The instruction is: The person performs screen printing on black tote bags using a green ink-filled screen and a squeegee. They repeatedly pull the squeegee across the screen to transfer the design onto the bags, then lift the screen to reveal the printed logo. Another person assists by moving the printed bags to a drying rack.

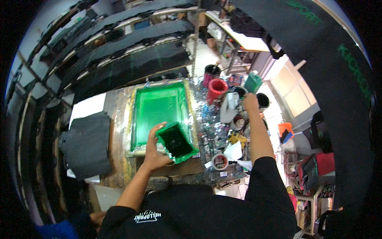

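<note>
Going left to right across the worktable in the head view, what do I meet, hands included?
Black cloths → left hand → green tub → red tub → white jug → right hand.

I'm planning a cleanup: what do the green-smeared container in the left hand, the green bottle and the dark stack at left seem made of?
Container: probably plastic, though wet-looking green smears hide most of its surface. Green bottle: likely plastic, with a smooth, slight sheen and moulded-looking shape. Dark stack: apparently cloth, matte, with soft, uneven edges.
</note>
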A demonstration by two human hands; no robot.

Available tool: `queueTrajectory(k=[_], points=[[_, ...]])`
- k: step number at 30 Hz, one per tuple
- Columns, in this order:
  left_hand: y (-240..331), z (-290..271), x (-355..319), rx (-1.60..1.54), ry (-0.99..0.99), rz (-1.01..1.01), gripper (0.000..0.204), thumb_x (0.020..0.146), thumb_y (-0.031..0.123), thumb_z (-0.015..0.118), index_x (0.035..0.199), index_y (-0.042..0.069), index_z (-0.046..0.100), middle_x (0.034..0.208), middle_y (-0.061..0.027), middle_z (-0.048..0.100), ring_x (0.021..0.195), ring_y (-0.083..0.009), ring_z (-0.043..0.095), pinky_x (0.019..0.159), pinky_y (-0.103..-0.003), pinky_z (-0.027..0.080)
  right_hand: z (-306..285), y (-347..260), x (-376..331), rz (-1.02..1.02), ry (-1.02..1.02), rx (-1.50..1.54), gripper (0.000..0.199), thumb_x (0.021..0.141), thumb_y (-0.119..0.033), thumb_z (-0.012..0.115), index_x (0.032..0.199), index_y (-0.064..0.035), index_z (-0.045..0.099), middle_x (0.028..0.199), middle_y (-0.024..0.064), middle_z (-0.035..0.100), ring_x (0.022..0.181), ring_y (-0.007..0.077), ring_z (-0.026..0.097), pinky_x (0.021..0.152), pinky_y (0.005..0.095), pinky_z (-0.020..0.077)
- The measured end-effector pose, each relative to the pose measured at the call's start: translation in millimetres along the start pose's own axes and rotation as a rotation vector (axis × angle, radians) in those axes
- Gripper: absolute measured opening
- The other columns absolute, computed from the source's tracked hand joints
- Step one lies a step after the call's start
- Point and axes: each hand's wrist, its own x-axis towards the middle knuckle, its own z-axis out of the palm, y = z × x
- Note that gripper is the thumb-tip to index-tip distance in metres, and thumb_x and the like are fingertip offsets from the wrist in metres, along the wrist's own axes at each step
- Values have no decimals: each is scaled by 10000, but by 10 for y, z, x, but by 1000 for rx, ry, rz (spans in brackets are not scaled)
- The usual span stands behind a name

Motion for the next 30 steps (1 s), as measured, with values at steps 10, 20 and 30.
queueTrajectory(k=[10, 20, 30], points=[[-29, -45, 72, 48, 56, 164, 1057, 628, 202, 988, 1501, 120, 399, 1477, -209, 534, 1386, -385, 513, 1163, -490, 404, -590, -240, 131, -170, 43, -307, 200, 1020, -280, 578, 1046, -104, 671, 1027, 91, 691, 1002, 339, 711, 773, 528, 568], [-5, 59, 124, 22, 141, 227, 1063, 631, 174, 1000, 1492, 87, 381, 1463, -208, 522, 1359, -365, 530, 1154, -461, 413, -884, -598, -425, 55, 386, 270, 559, 911, -198, 672, 1425, -31, 527, 1167, 228, 613, 1087, 418, 606, 957, 547, 481], [38, 664, 120, -568, 269, -325, 1007, 729, 121, 954, 1475, 14, 286, 1372, -153, 514, 1256, -252, 566, 1044, -398, 505, -621, -2674, -2346, -222, 35, 956, 934, 704, -156, 914, 1490, -22, 428, 1384, 199, 560, 1263, 320, 581, 1075, 415, 462]])
